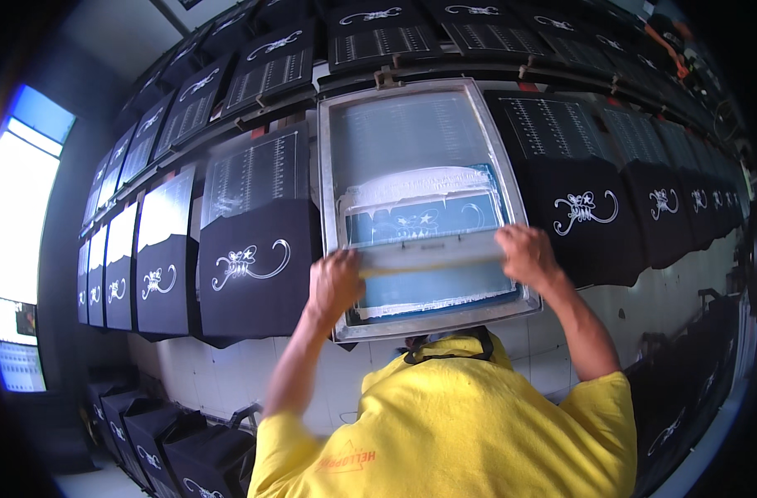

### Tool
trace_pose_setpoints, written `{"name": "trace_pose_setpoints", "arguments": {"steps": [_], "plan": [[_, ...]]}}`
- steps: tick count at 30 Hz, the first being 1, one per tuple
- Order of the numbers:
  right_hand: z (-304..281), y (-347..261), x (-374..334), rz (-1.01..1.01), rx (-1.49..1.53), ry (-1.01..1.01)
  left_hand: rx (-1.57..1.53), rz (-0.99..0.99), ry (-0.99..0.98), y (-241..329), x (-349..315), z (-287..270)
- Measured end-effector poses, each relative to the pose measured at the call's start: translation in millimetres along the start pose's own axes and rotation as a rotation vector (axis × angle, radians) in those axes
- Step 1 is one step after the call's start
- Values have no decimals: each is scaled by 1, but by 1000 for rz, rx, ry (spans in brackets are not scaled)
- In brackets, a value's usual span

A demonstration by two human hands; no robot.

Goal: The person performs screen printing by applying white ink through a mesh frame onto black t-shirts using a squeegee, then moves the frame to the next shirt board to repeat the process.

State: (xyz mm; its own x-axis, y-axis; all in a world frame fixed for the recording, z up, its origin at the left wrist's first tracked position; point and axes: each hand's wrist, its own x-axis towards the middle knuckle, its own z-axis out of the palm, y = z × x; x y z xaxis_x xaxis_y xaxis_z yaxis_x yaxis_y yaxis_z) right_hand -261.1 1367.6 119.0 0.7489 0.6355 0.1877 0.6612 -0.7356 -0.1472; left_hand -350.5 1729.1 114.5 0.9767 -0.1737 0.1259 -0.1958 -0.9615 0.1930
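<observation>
Both my hands grip a long, pale squeegee that spans the width of a printing screen. My left hand is closed on its left end, and my right hand is closed on its right end. The screen's metal frame surrounds a mesh that is greyish at the far part and blue at the near part. White ink lies in a thick band across the mesh beyond the squeegee. A white scroll-and-star design shows faintly in the blue mesh. The squeegee's lower edge meets the mesh.
Black shirts printed with white scrolls lie on boards left and right of the screen. More printed black shirts fill the far rows. A metal rail runs behind the screen. Another person's arm shows at far right.
</observation>
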Motion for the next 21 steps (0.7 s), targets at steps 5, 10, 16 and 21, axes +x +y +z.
{"name": "trace_pose_setpoints", "arguments": {"steps": [5, 10, 16, 21], "plan": [[24, -33, -74, -13, -15, 35, -42, -89, 16, 30, -79, 41], [39, -50, -105, 22, -5, -11, -86, -120, -27, 50, -109, 51], [45, -52, -128, 41, 28, -65, -84, -118, -89, 59, -128, 63], [20, -57, -111, 421, 1269, 184, -265, -99, -102, 66, -121, 24]]}}
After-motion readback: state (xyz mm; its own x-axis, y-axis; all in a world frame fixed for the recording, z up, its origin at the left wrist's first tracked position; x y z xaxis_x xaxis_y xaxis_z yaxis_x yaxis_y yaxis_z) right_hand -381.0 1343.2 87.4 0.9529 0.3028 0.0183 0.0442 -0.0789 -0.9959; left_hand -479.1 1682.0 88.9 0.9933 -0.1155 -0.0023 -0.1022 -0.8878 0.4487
